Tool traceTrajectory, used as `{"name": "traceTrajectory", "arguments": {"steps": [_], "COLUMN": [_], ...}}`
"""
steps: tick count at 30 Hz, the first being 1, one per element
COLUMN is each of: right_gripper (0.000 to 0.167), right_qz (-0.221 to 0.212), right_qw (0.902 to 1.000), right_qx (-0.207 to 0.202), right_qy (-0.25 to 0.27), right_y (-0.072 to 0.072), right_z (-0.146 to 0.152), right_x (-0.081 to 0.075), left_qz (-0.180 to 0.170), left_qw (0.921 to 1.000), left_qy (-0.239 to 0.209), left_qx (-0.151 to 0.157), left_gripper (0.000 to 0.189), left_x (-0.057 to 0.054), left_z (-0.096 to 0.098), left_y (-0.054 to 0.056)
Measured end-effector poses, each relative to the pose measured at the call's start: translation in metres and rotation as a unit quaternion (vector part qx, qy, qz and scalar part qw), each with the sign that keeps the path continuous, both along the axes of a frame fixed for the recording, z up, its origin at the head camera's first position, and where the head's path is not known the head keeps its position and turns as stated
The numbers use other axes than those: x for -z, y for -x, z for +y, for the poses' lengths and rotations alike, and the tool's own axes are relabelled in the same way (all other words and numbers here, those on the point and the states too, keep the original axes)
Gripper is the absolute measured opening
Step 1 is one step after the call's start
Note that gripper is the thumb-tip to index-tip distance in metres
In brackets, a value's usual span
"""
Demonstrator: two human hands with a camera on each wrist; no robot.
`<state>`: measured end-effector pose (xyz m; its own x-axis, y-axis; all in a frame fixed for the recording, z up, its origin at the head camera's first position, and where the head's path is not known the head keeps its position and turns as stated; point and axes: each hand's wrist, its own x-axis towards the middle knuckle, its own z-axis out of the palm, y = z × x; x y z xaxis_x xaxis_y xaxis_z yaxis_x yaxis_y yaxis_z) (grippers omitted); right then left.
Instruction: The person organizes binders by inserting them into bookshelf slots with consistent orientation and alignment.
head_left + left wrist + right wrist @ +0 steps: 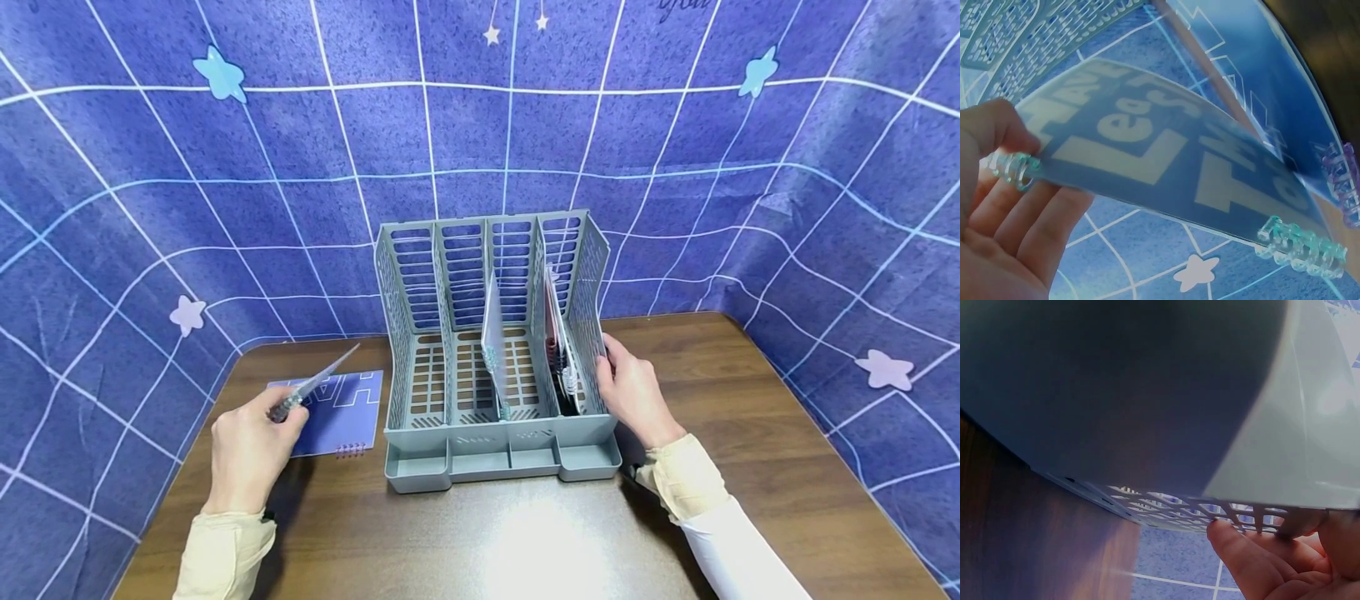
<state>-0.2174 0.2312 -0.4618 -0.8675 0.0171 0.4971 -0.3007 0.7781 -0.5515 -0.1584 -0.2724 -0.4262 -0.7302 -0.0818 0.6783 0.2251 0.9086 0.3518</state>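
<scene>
In the head view my left hand (251,446) is at the left over the table, pinching a notebook (1141,140) by its edge between thumb and fingers. Clear green binding rings run along that edge, and the cover bears large pale letters on grey-blue. A grey file organizer (498,437) with four upright slots stands mid-table. My right hand (637,392) grips its right side wall, fingers (1244,556) against the perforated panel. One thin notebook (492,342) with green rings leans in the third slot; several ring-bound ones (557,342) stand in the rightmost slot.
Flat on the wooden table (465,533), left of the organizer, lies a blue notebook (345,417) with purplish rings. Small open trays (416,467) line the organizer's front. Blue cloth (675,208) with white grid lines hangs behind and at both sides.
</scene>
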Motion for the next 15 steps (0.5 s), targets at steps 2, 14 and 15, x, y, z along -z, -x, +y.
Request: {"name": "traceTrajectory", "arguments": {"steps": [2,14,15], "right_gripper": [0.038,0.038,0.038], "right_qz": [0.002,-0.005,-0.006], "right_qw": [1.0,1.0,1.0], "right_qx": [-0.001,0.001,0.001], "right_qy": [0.001,0.002,0.003], "right_y": [0.0,0.0,0.0], "right_z": [0.0,0.001,0.001], "right_x": [-0.001,0.0,0.0], "left_qz": [0.011,0.049,0.051], "left_qw": [0.9998,0.9953,0.9947], "left_qy": [-0.012,-0.065,-0.07], "left_qx": [-0.011,-0.052,-0.055], "left_gripper": [0.019,0.023,0.023], "left_x": [-0.003,-0.023,-0.025], "left_z": [0.0,0.003,0.004], "left_y": [-0.001,-0.011,-0.012]}}
